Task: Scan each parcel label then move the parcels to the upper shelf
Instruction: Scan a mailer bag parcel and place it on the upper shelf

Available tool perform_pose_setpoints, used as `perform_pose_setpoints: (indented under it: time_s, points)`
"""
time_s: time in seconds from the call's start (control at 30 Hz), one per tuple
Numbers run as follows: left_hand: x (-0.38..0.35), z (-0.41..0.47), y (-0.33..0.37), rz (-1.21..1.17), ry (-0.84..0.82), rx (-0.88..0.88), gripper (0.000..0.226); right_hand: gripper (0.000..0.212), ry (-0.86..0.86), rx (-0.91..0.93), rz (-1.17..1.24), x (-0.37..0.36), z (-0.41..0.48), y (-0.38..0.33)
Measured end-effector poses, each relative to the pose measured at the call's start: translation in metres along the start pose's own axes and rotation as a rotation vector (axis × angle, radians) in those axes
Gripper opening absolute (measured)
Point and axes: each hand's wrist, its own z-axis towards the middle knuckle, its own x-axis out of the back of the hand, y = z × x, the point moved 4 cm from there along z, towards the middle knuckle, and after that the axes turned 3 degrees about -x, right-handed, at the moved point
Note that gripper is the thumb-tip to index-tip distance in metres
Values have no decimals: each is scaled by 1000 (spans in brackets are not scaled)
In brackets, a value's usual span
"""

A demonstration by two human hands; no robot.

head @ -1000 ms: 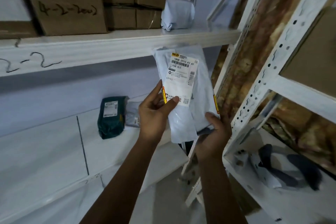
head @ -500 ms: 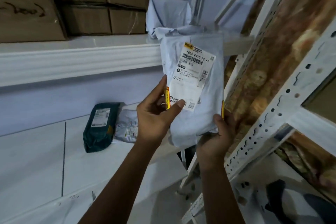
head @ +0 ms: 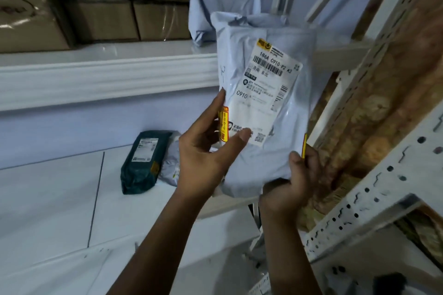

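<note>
I hold a white plastic parcel (head: 285,136) upright in front of the upper shelf (head: 107,74), its printed label (head: 266,93) facing me. My left hand (head: 206,158) grips the parcel's lower left edge, thumb on the label's bottom corner. My right hand (head: 292,187) grips the lower right corner from below. The parcel's top reaches above the upper shelf's front lip. On the lower shelf (head: 48,199) lie a dark green parcel (head: 141,160) and a small grey parcel (head: 171,165) beside it.
Brown cardboard boxes (head: 100,0) fill the left of the upper shelf, and a white bagged parcel (head: 223,2) stands behind the one I hold. A white perforated rack upright (head: 359,213) runs diagonally at the right, with a rusty brown surface (head: 383,93) behind it.
The parcel has risen and moved closer to the upper shelf, both hands keeping their hold. The view has tilted up and to the right.
</note>
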Motion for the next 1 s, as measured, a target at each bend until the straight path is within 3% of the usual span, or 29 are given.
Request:
perform_pose_setpoints:
  time_s: [0.13, 0.27, 0.43, 0.63, 0.73, 0.87, 1.0]
  points:
    - [-17, 28, 30, 105, -84, -61, 73, 40, -35, 71, -13, -31, 16, -27]
    - [-29, 64, 61, 290, -149, -208, 81, 25, -5, 82, -46, -67, 41, -51]
    - [-37, 105, 89, 519, -171, -345, 77, 23, -12, 172, -43, -103, 68, -66]
    - [-46, 146, 102, 730, -149, -388, 74, 27, 17, 221, 59, -157, 111, -79]
    - [-41, 158, 115, 848, -97, -465, 68, 20, 29, 240, 88, -187, 130, -86]
    - [-35, 176, 123, 892, -90, -632, 60, 26, 19, 269, 134, -220, 148, -88]
    - [-29, 188, 114, 981, -109, -634, 73, 23, -23, 305, 90, -234, 154, -79]
